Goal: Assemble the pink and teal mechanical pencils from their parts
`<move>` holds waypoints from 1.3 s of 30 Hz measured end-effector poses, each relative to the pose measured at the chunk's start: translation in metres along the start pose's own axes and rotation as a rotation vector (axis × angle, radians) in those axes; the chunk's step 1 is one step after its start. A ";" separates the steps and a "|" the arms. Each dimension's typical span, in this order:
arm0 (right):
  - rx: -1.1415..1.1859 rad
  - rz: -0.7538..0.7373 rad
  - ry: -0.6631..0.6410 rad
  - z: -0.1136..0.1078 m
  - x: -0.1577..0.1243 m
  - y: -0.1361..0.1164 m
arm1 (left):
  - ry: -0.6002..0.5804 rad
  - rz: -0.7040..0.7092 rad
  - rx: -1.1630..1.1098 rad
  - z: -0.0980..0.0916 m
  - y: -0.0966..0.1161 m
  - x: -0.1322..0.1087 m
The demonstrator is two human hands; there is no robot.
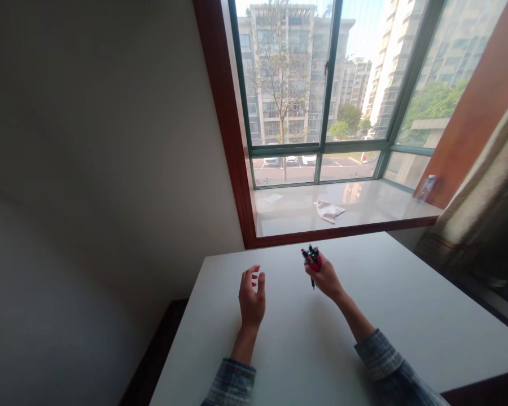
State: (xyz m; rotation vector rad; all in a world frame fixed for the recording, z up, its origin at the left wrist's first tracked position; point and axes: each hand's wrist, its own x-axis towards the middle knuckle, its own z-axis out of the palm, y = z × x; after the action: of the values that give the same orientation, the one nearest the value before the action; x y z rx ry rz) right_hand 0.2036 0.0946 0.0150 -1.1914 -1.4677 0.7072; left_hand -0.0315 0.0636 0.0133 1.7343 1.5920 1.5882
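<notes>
1 bundle of red-and-black pens (312,259) clenched upright in the right hand (325,277) over the white table (406,293), left hand (252,299) open, empty, close beside.

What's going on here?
A person holds a bunch of red-and-black pens in their right hand over a white table. Their left hand is empty, fingers half-curled, beside it. A white cloth lies on the window sill beyond.
</notes>
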 end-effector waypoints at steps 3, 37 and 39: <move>0.148 0.017 0.112 -0.012 0.002 0.016 | -0.001 -0.006 0.016 0.004 -0.001 0.000; -0.990 0.532 0.032 -0.180 0.016 0.109 | -0.073 0.016 0.143 0.022 -0.001 -0.004; -0.965 0.493 0.048 -0.181 0.015 0.115 | -0.075 0.018 0.146 0.023 -0.001 -0.004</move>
State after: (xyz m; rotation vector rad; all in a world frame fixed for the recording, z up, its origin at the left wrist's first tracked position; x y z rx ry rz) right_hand 0.4112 0.1160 -0.0363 -2.3381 -1.5164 0.2415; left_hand -0.0120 0.0702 0.0028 1.8633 1.6981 1.4281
